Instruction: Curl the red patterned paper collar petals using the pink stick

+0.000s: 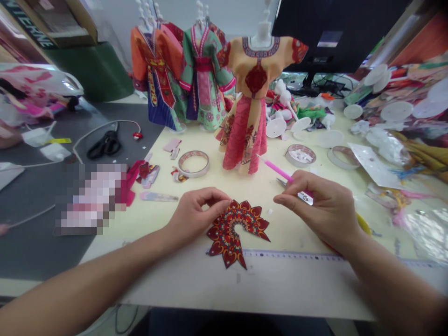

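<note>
Between the thumb and fingers of my left hand [201,210] is the upper edge of a red patterned collar piece [231,233], a ring with a gap and pointed petals. Small pale dots show on several of its points. My right hand [322,205] grips a pink pen-like tool [278,170], its thin tip pointing up and left, above the table and apart from the collar. A metal tip and a shiny piece show close to the right fingers; I cannot tell whether they are held. A ruler strip [287,255] runs below the collar.
Doll-size dresses on stands [259,74] rise behind the hands. A tape roll [193,164] and a tape ring with white bits [300,155] lie on the table. Black scissors [105,145] and fabric scraps [149,173] are at left; plastic bags [429,238] at right.
</note>
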The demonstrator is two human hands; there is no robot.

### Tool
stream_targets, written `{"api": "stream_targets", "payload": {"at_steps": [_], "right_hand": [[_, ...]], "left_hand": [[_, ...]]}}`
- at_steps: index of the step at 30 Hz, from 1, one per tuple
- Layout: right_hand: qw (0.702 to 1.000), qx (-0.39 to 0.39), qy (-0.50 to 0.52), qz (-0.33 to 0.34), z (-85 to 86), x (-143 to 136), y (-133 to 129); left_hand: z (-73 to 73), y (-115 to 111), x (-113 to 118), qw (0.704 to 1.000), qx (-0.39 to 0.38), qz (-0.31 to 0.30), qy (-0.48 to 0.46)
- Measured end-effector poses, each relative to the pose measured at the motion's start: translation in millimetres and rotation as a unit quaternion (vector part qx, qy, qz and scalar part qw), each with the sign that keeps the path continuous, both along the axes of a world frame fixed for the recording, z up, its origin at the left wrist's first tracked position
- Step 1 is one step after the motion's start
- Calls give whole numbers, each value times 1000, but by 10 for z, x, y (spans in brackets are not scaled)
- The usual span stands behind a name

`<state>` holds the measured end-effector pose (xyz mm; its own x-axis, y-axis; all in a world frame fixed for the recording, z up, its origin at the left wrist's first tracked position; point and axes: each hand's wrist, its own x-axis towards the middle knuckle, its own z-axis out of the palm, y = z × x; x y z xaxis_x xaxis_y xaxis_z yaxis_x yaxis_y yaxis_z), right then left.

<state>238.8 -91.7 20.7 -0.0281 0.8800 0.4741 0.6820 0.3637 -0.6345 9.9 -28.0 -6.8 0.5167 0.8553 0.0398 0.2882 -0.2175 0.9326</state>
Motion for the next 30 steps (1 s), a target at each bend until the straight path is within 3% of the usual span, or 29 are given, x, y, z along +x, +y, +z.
{"api": "stream_targets", "payload": {"at_steps": [7, 19, 30], "right_hand": [[999, 5, -34, -13, 5, 9, 10], [987, 132, -91, 2, -49, 37, 32], [986, 136, -100, -21, -40, 42, 37]], "left_hand": [[0, -4, -4, 1000, 5, -3, -1], [5, 0, -9, 1000, -3, -7, -7], [-2, 1, -5, 1000, -2, -7, -9]]}}
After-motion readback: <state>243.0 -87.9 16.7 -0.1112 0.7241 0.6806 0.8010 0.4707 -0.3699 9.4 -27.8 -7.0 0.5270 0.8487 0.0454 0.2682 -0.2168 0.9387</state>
